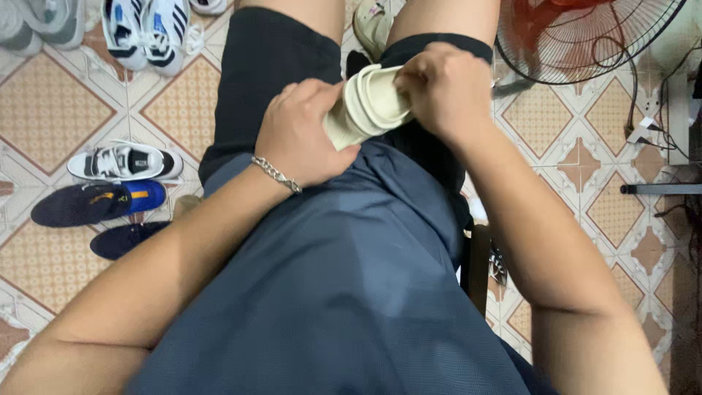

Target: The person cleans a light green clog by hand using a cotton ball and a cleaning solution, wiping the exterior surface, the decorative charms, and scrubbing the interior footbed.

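I hold a cream-coloured slide sandal (365,108) over my lap with both hands. My left hand (303,132), with a silver chain bracelet on the wrist, grips its near end. My right hand (439,88) is closed over its far end. The sandal lies tilted between the hands, above my black shorts (263,80) and blue-grey shirt (344,278). A second cream sandal (371,25) rests on the floor between my knees, partly hidden.
Shoes line the tiled floor at left: a white-and-black sneaker (124,161), a navy shoe with a blue insole (95,202), another navy shoe (124,239), striped sneakers (150,29). A floor fan with red blades (585,36) and cables (651,124) stand at upper right.
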